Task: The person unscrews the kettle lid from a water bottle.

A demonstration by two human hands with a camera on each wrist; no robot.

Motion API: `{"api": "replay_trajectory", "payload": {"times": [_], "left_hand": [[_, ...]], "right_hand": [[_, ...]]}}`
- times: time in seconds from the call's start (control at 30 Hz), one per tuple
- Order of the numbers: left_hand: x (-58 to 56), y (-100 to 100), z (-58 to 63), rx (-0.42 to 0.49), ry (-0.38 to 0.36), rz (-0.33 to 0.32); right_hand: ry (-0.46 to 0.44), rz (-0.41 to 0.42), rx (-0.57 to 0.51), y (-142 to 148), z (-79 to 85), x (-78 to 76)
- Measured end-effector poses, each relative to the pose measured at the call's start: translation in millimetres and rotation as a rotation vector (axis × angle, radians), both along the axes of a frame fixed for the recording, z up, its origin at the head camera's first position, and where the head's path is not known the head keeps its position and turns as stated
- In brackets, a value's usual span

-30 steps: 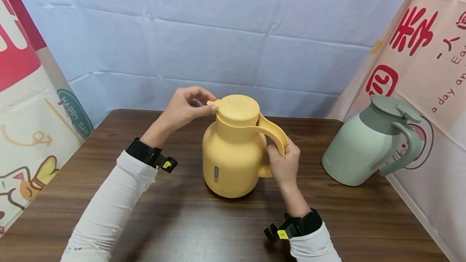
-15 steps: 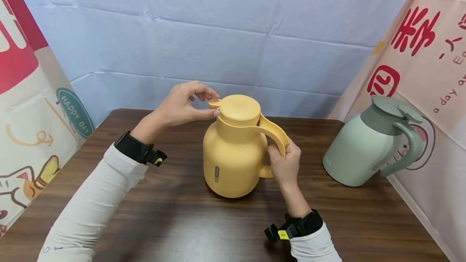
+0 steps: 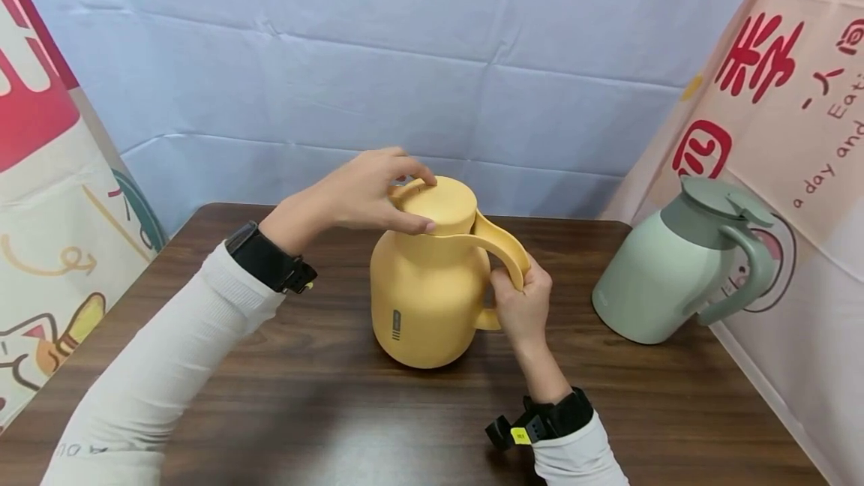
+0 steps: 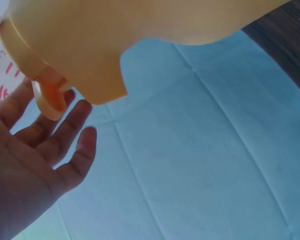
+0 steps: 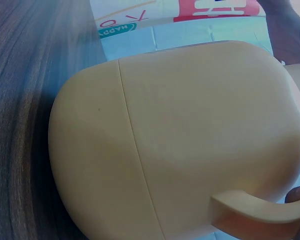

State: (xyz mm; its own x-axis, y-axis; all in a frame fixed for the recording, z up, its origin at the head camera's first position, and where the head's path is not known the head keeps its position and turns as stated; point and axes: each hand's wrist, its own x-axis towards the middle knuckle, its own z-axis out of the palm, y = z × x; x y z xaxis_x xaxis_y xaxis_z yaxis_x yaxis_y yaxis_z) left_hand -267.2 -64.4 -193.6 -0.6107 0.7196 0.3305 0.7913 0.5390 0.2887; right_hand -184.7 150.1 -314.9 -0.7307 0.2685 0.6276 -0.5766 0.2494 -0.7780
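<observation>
Two jugs [image 3: 424,287] [image 3: 671,261]; two hands [image 3: 367,190] [image 3: 525,304]

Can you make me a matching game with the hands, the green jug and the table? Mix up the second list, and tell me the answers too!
Things:
1. left hand
2. right hand
3. green jug
4. table

Where or what colour:
A. gripping the handle of the yellow jug
B. dark brown
C. at the yellow jug's lid
D. standing on the right side of the head view

Right pairs: 1-C, 2-A, 3-D, 4-B.
</observation>
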Motion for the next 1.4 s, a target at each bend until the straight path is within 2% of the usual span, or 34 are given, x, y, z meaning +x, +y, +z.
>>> {"api": "replay_trajectory", "payload": {"times": [0.3,0.57,0.87,1.0,1.23,1.4], "left_hand": [[-1.2,27.4,12.6,-0.162,-0.096,0.030],[1.1,46.9,12.1,-0.280,-0.067,0.060],[0.6,47.5,13.3,-0.296,-0.078,0.048],[1.9,48.0,14.9,-0.308,-0.061,0.048],[6.4,47.3,29.9,-0.277,0.016,0.070],[7.7,45.5,37.6,-0.258,0.040,0.084]], "right_hand": [[0.006,-0.015,-0.004,-1.3,1.1,-0.1],[-0.003,0.006,-0.010,-0.6,0.9,-0.3],[-0.009,0.016,-0.014,-0.4,0.1,-0.4],[-0.011,0.016,-0.015,-0.5,-0.3,-0.2],[-0.014,0.027,-0.022,-0.4,-0.3,-0.9],[-0.017,0.023,-0.029,-0.1,-0.5,-1.3]]}}
